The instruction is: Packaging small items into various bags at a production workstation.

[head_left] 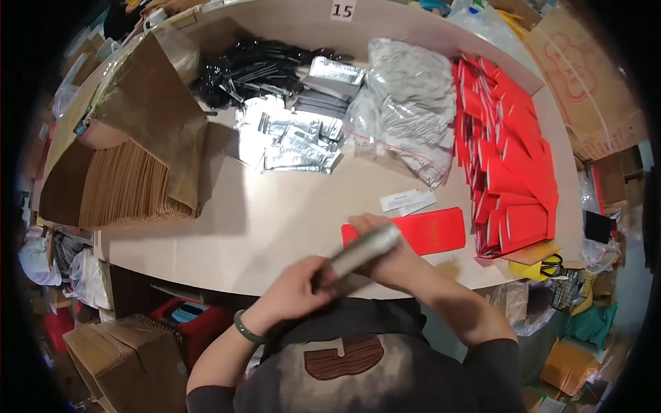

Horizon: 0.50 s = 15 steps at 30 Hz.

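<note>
Landmark: the single red envelope [421,231] lying flat on the pale wooden table [275,227], smooth paper, long rectangle, faint gold print on it.
Silver packet: a long, narrow, shiny foil packet [362,250], kinda blurred, held up just in front of the red envelope's near-left corner, tilted from lower left to upper right.
Left hand: left hand [295,288] is below-left of the envelope, fingers curled shut around the packet's lower end. There's a green bangle [246,330] on that wrist, smooth and round.
Right hand: right hand [387,256] overlaps the envelope's near edge, fingers wrapped closed on the packet's upper end.
Red stack: a big fanned-out row of the same red envelopes [506,155] just right of the single one, running away up the table.
White slips: two small white paper slips [407,201] just beyond the envelope.
Foil pile: loose crinkly silver sachets [292,141] farther off to the upper left, next to clear zip bags stuffed with silvery packets [406,110].
Black bits: glossy black wrapped items [248,69] heaped behind the sachets.
Cardboard box: open brown box of tan sheets on edge [124,189], far left of the envelope.
</note>
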Available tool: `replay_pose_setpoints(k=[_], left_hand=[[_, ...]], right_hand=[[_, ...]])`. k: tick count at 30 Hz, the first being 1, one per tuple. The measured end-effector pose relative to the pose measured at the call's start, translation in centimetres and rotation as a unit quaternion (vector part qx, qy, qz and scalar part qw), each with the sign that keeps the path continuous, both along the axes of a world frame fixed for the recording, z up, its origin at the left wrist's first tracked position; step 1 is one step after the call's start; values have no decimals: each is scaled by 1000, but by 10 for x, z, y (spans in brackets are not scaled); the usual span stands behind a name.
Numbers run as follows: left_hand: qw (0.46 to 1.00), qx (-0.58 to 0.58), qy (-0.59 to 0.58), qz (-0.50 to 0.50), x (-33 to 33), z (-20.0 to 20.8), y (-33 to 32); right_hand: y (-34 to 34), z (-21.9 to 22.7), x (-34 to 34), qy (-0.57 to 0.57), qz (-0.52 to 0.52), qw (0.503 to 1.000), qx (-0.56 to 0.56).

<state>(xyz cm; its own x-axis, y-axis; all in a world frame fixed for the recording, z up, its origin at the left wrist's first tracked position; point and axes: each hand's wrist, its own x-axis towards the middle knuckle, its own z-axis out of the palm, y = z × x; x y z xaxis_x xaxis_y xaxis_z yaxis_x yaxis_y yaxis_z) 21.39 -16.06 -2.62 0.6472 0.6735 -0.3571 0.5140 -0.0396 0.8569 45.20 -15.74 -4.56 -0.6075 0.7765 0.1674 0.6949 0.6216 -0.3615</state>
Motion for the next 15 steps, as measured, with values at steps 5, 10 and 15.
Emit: replay_pose_setpoints(k=[5,10,15], left_hand=[[943,230,163,176,-29,-22,-3],[936,256,199,133,-41,-17,-12],[936,240,224,131,-54,-17,-8]], right_hand=[[-4,-3,-25,-97,-241,946,-194],[-4,-15,-29,-35,-254,948,-187],[-2,-9,-32,-26,-237,946,-219]])
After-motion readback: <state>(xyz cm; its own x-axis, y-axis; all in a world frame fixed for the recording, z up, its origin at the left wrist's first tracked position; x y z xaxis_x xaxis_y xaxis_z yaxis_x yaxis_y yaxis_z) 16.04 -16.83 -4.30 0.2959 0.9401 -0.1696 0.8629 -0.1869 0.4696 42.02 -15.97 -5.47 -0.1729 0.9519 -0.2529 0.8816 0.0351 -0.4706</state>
